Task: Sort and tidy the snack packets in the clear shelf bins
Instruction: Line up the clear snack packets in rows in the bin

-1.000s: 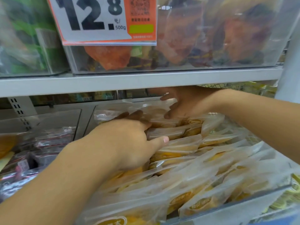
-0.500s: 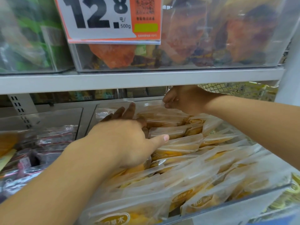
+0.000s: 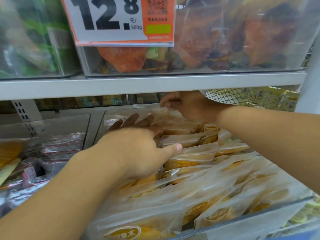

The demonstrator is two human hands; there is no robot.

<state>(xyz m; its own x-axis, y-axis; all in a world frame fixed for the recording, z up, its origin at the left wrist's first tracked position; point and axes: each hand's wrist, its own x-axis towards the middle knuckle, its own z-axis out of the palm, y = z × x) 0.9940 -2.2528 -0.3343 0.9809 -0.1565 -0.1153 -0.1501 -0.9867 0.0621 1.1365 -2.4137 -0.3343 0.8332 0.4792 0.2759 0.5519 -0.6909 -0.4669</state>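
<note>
Two hands: left (image 3: 138, 153) flat on packets (image 3: 199, 170), right (image 3: 187, 106) pinching one.

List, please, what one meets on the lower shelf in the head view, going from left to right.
dark packets → left hand → yellow snack packets → right hand → wire mesh

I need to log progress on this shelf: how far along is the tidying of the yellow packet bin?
Midway, it seems. Done: the yellow packets toward the back stand in overlapping rows. In hand: the left hand rests flat on the rows, and the right hand pinches a packet edge at the back. Left: the front packets lie loose and askew behind the bin's front wall.
</note>
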